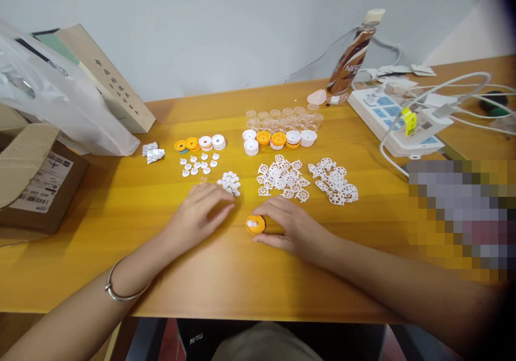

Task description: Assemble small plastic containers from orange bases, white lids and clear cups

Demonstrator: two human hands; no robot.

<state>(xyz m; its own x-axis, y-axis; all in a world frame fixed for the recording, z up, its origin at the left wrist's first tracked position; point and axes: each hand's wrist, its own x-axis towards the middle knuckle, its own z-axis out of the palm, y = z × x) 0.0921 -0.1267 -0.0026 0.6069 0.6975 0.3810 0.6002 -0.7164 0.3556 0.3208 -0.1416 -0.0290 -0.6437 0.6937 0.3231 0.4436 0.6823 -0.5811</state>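
**Head view: right hand (296,226) grips orange disc (260,228) beside sorted parts**

Near the front of a wood-toned table (193,291), the thumb and forefinger of the right hand pinch the orange disc by its far and near edges; two small white pieces (250,223) sit on its upper face (whether fixed or loose, one cannot tell). To the left, the left hand (197,213) holds thumb and forefinger apart with nothing visible between them, its other fingertips hidden. Just beyond it lie tiny rings (202,178) and, to their right, a heap of white buttons (229,183). To the right and farther off spread white spoked parts (279,179), with stacked discs (278,139) behind.

The step in hand appears to be fitting small parts onto the orange disc. The next move seems to call for a fine left-hand pinch on one small part, with the disc kept level and steady.
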